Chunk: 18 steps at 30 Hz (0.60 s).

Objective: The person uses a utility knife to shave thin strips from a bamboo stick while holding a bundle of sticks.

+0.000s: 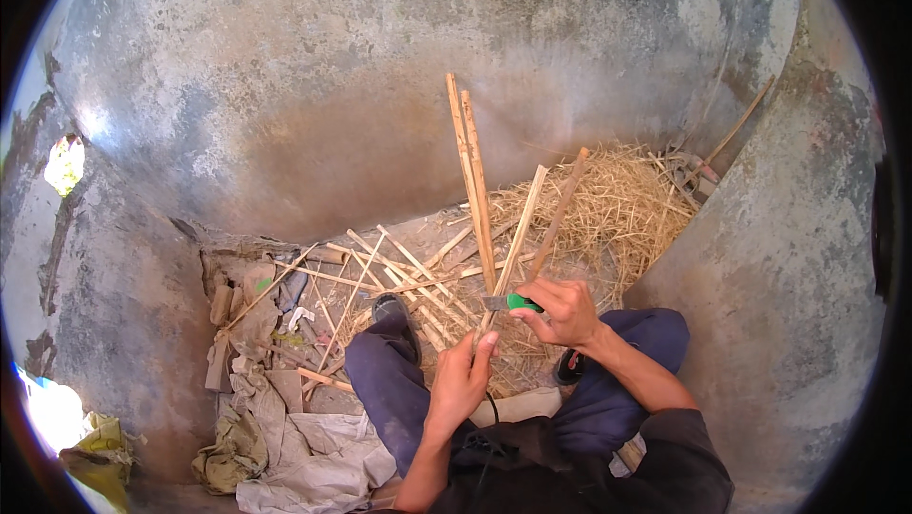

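My right hand (567, 313) is closed around the green handle of a knife (496, 303). Its short blade lies across a pale bamboo strip (522, 229), just above my left hand (463, 377). The left fingers and thumb pinch that strip's lower end. Two long, thin bamboo strips (483, 191) rise beyond the blade; whether their lower ends are also in my left hand I cannot tell. A browner stick (559, 212) slants up from behind my right hand, its lower end hidden.
Cut bamboo pieces (418, 278) lie scattered beyond my left foot. A heap of straw-like shavings (608, 210) sits against the far wall (380, 86). Crumpled sacking (309, 457) is at lower left. Another wall (769, 314) rises close on my right.
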Each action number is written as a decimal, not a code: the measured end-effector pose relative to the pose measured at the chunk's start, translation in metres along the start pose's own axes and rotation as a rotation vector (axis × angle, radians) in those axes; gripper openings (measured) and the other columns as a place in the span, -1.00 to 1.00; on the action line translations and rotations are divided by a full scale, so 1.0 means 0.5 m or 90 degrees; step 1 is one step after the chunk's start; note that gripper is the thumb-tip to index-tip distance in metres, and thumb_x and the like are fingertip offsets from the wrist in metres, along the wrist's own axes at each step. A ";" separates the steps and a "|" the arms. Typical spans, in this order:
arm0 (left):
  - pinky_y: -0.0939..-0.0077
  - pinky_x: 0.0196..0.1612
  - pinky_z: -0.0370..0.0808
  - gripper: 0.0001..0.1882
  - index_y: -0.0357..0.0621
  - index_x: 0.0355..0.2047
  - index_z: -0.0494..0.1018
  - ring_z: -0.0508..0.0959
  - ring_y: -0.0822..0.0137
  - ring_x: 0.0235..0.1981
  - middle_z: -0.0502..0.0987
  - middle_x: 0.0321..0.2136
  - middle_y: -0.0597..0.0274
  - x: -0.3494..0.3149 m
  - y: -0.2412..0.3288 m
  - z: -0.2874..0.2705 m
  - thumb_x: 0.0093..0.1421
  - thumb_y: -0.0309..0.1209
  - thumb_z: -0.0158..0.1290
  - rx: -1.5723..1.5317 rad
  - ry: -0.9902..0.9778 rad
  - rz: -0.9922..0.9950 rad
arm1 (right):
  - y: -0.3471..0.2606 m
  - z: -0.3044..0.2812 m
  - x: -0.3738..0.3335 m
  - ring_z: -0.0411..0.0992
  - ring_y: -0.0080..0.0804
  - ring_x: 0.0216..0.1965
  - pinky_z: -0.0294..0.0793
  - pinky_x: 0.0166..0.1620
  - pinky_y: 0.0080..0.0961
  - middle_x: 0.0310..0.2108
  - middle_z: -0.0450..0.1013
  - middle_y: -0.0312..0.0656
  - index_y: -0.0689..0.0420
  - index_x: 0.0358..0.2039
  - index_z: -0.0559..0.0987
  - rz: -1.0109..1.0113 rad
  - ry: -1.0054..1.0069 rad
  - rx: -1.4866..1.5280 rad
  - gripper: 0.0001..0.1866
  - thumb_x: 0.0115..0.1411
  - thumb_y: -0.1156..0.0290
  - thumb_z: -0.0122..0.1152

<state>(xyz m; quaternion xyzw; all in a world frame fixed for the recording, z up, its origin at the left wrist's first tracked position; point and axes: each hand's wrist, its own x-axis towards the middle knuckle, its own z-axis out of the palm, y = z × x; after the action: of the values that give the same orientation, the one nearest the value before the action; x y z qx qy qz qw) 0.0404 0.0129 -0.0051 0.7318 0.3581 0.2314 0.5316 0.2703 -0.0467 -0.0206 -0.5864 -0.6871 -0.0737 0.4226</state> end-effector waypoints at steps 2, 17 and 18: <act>0.36 -0.52 0.32 -0.55 -0.27 -0.29 0.55 0.39 0.44 -0.67 0.39 -0.72 0.28 0.002 -0.003 -0.001 0.64 -0.13 0.02 -0.016 -0.009 -0.003 | -0.002 0.003 -0.001 0.63 -0.15 -0.48 0.56 -0.44 -0.29 -0.42 0.61 -0.18 0.13 -0.17 0.72 0.001 0.005 -0.017 -0.69 0.28 0.16 0.53; 0.53 -0.52 0.24 -0.54 -0.20 -0.36 0.48 0.29 0.62 -0.61 0.34 -0.67 0.48 -0.047 -0.037 -0.013 0.66 -0.14 -0.01 -0.070 -0.095 -0.060 | 0.089 -0.054 0.024 0.61 -0.41 -0.55 0.48 -0.50 -0.42 -0.53 0.62 -0.19 0.13 -0.08 0.77 0.179 0.161 -0.108 -0.74 0.44 0.20 0.38; 0.54 -0.52 0.24 -0.54 -0.19 -0.36 0.47 0.29 0.62 -0.61 0.34 -0.67 0.49 -0.065 -0.043 -0.014 0.66 -0.14 -0.01 -0.061 -0.104 -0.075 | 0.142 -0.101 0.038 0.55 -0.43 -0.58 0.42 -0.50 -0.42 -0.58 0.57 -0.20 0.14 -0.07 0.77 0.260 0.193 -0.156 -0.71 0.48 0.18 0.33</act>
<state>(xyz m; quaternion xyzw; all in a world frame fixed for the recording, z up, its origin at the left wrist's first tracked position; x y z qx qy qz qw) 0.0085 -0.0039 -0.0216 0.6997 0.3446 0.1557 0.6061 0.3576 -0.0415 -0.0042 -0.7420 -0.4696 -0.1563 0.4523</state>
